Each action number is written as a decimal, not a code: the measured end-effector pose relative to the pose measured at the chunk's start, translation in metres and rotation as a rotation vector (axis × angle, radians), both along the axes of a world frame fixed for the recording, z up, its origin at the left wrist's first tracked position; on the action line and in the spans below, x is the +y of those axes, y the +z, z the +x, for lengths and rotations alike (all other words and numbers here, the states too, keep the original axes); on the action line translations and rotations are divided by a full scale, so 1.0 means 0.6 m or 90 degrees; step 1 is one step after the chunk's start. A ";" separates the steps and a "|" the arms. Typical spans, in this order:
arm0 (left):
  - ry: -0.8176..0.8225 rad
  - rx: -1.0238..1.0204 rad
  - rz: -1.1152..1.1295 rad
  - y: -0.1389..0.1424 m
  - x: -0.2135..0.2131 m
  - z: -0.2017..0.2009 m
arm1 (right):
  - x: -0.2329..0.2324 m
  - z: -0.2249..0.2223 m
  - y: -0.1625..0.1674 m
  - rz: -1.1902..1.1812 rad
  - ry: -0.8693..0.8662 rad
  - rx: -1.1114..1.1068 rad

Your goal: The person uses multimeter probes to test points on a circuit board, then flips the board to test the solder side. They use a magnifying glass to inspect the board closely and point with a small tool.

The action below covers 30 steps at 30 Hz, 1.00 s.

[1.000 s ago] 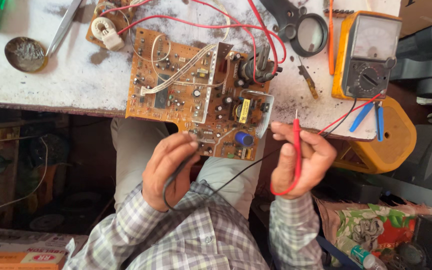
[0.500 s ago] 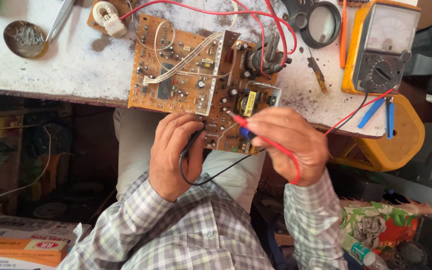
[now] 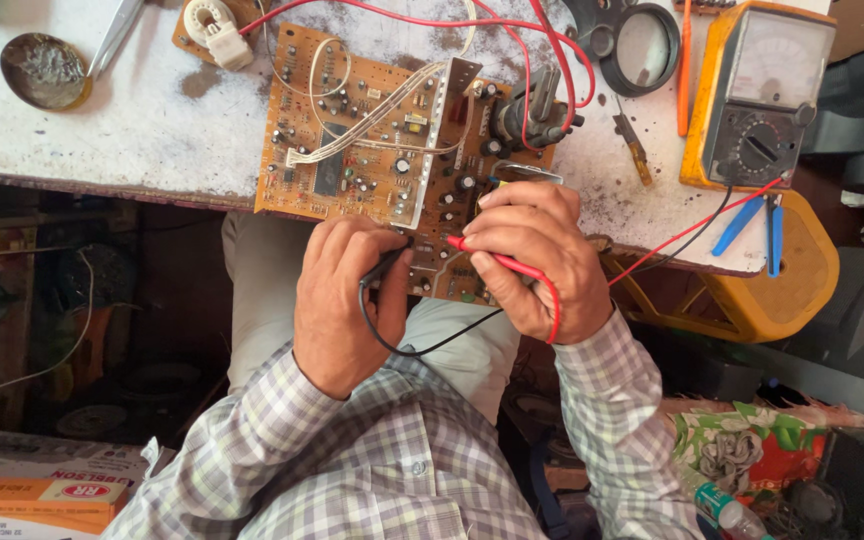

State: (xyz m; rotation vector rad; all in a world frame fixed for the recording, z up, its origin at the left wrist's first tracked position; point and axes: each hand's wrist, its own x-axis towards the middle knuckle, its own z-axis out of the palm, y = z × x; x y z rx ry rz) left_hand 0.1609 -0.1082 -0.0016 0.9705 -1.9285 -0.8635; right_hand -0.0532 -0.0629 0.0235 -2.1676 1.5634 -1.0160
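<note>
Two hands probe a circuit board [image 3: 372, 150] overhanging the table's near edge.
Left hand [image 3: 347, 300] grips the black probe [image 3: 384, 265], right hand [image 3: 537, 255] the red probe [image 3: 487, 255]; open floor lies below both.

An orange analog multimeter [image 3: 760, 95] lies at the bench's right end, its pale dial window above a black selector knob. Flat orange and white cartons [image 3: 37, 490] are stacked at lower left. A flowered green-and-red wrapper [image 3: 762, 455] sits at lower right
</note>
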 end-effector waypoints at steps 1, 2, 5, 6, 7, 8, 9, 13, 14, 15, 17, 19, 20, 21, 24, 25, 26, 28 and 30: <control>0.002 -0.001 -0.005 0.000 0.001 -0.001 | -0.003 0.001 -0.001 0.002 0.004 0.015; 0.007 -0.004 -0.011 0.000 0.002 -0.003 | -0.004 0.001 -0.001 0.004 0.007 0.030; 0.021 -0.014 -0.025 -0.003 0.007 -0.006 | -0.006 0.002 -0.002 0.003 0.000 0.043; 0.025 -0.017 -0.029 -0.004 0.009 -0.008 | -0.006 0.003 -0.002 0.005 -0.002 0.047; 0.029 -0.020 -0.032 -0.006 0.010 -0.009 | -0.006 0.003 -0.002 0.007 -0.004 0.052; 0.031 -0.022 -0.038 -0.007 0.011 -0.010 | -0.006 0.003 -0.002 0.008 -0.007 0.057; 0.032 -0.025 -0.044 -0.009 0.012 -0.010 | -0.006 0.003 -0.003 0.008 -0.008 0.054; 0.033 -0.037 -0.059 -0.015 0.013 -0.010 | -0.007 0.004 -0.003 0.013 -0.005 0.054; 0.036 -0.040 -0.063 -0.015 0.014 -0.010 | -0.006 0.004 -0.003 0.015 -0.003 0.057; 0.038 -0.045 -0.067 -0.016 0.014 -0.011 | -0.007 0.005 -0.003 0.015 -0.004 0.061; 0.041 -0.047 -0.071 -0.017 0.015 -0.011 | -0.006 0.007 -0.001 0.015 -0.007 0.070; 0.041 -0.046 -0.068 -0.018 0.016 -0.011 | -0.006 0.008 0.000 0.016 -0.008 0.070; 0.040 -0.045 -0.068 -0.018 0.016 -0.011 | -0.007 0.008 0.000 0.016 -0.009 0.071; 0.038 -0.045 -0.068 -0.018 0.016 -0.010 | -0.006 0.008 0.001 0.016 -0.010 0.072; 0.032 -0.035 -0.067 -0.017 0.015 -0.008 | -0.005 0.010 0.002 0.015 -0.014 0.077; 0.030 -0.029 -0.066 -0.016 0.014 -0.008 | -0.005 0.010 0.002 0.014 -0.016 0.079; 0.032 -0.027 -0.069 -0.015 0.014 -0.008 | -0.004 0.010 0.002 0.013 -0.018 0.082; 0.037 -0.023 -0.072 -0.013 0.013 -0.008 | -0.004 0.011 0.002 0.014 -0.020 0.078; 0.040 -0.021 -0.069 -0.012 0.013 -0.009 | -0.004 0.012 0.003 0.015 -0.021 0.072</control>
